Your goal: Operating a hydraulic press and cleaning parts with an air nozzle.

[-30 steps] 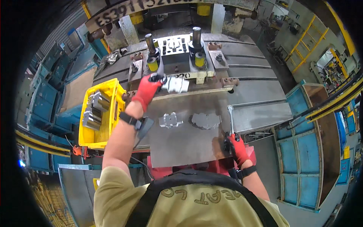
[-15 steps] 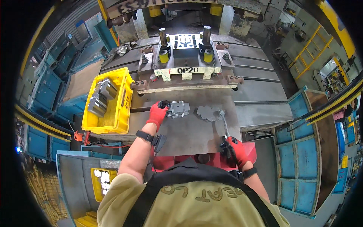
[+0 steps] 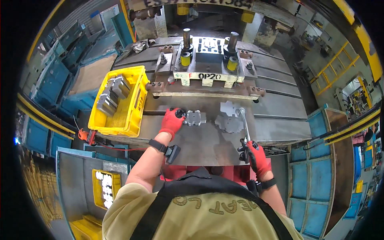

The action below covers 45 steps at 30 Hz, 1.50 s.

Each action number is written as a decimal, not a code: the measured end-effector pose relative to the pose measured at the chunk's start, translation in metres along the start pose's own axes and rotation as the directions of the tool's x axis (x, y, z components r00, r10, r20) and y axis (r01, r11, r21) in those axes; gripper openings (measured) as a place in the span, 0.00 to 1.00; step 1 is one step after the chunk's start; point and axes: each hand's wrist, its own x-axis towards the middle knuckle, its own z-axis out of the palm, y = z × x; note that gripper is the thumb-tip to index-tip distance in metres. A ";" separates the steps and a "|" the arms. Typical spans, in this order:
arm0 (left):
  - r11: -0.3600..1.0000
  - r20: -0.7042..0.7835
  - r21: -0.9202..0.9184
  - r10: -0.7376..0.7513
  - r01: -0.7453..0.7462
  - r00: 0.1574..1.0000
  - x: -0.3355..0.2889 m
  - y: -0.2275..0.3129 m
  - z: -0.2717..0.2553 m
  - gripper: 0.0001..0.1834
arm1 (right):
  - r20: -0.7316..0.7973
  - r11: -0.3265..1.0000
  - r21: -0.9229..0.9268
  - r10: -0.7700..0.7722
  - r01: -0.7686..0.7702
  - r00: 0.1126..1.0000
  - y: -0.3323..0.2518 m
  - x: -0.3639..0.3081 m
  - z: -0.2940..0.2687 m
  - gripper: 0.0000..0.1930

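Note:
My left hand (image 3: 173, 121), in a red glove with black fingertips, is closed at the left edge of a small formed metal part (image 3: 195, 117) on the steel table (image 3: 196, 146). In my right hand (image 3: 256, 157), gloved alike, is a long metal rod (image 3: 245, 127) with a round head. That head meets the right side of a flat grey metal plate (image 3: 229, 108) with a notched outline. Just nearer to me is a darker grey notched shape (image 3: 230, 124). Whether it is a second plate or partly shadow, I cannot tell.
A yellow bin (image 3: 139, 102) with grey metal blocks (image 3: 112, 96) stands on the left. Beyond the table's middle sits a press die (image 3: 208, 76) with upright posts and yellow cylinders. Lower left is another yellow bin (image 3: 96, 188) holding white pieces. Blue-framed panels (image 3: 312, 172) stand on the right.
The rod's head and the plate at it have moved away from me, and the darker shape now shows apart below. My right hand has moved slightly forward. The whole view has shifted a little.

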 end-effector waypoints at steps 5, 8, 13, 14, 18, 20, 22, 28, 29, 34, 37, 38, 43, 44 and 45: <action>0.995 -0.119 -0.031 0.085 -0.090 0.989 -0.010 0.000 -0.004 0.20 | 0.084 0.996 0.052 -0.070 0.066 0.994 -0.061 0.032 0.029 0.13; 0.976 -0.173 -0.195 0.064 -0.098 0.983 -0.012 -0.012 -0.011 0.19 | 0.166 0.988 0.061 -0.148 0.140 0.975 -0.099 0.072 0.035 0.14; 0.451 0.280 -0.805 -0.285 0.385 0.917 -0.041 -0.035 -0.044 0.14 | 0.270 0.941 -0.002 -0.326 0.339 0.906 -0.152 0.143 0.049 0.14; 0.383 0.280 -0.844 -0.281 0.374 0.918 -0.050 -0.038 -0.052 0.13 | 0.321 0.894 -0.140 -0.367 0.427 0.873 -0.160 0.150 0.056 0.14; 0.523 0.178 -0.800 -0.260 0.294 0.949 -0.090 -0.085 -0.065 0.12 | 0.354 0.711 -0.454 -0.408 0.537 0.841 -0.171 0.199 0.059 0.14; 0.674 0.111 -0.705 -0.201 0.220 0.973 -0.107 -0.099 -0.071 0.11 | 0.342 0.834 -0.371 -0.286 0.408 0.895 -0.169 0.214 0.060 0.13; 0.595 0.173 -0.654 -0.483 0.466 0.859 -0.126 -0.110 -0.076 0.10 | 0.338 0.891 -0.329 -0.199 0.313 0.920 -0.171 0.209 0.069 0.11; 0.444 0.374 -0.632 -0.544 0.636 0.751 -0.147 -0.162 -0.033 0.09 | 0.351 0.985 -0.080 -0.117 0.154 0.929 -0.164 0.226 0.066 0.12; 0.413 0.400 -0.639 -0.542 0.649 0.739 -0.147 -0.160 -0.029 0.10 | 0.316 0.917 -0.276 -0.196 0.288 0.928 -0.164 0.221 0.068 0.13; 0.781 0.362 -0.263 -0.464 0.566 0.808 -0.136 -0.128 -0.026 0.18 | 0.337 0.758 -0.514 -0.252 0.401 0.907 -0.174 0.224 0.065 0.10; 0.782 0.389 -0.195 -0.493 0.592 0.778 -0.132 -0.122 -0.028 0.18 | 0.221 0.809 -0.537 -0.139 0.239 0.965 -0.182 0.219 0.071 0.09; 0.781 0.397 -0.173 -0.502 0.600 0.768 -0.132 -0.124 -0.027 0.18 | 0.178 0.830 -0.527 -0.103 0.184 0.979 -0.184 0.215 0.074 0.09; 0.832 0.380 -0.104 -0.472 0.544 0.795 -0.137 -0.145 -0.023 0.20 | 0.272 0.686 -0.492 -0.463 0.536 0.843 -0.166 0.161 0.051 0.07; 0.830 0.401 -0.073 -0.483 0.553 0.778 -0.140 -0.151 -0.022 0.21 | 0.260 0.748 -0.327 -0.516 0.578 0.816 -0.158 0.146 0.044 0.07; 0.834 0.423 0.002 -0.500 0.551 0.755 -0.151 -0.178 -0.011 0.22 | 0.169 0.911 0.034 -0.410 0.411 0.896 -0.151 0.124 0.044 0.07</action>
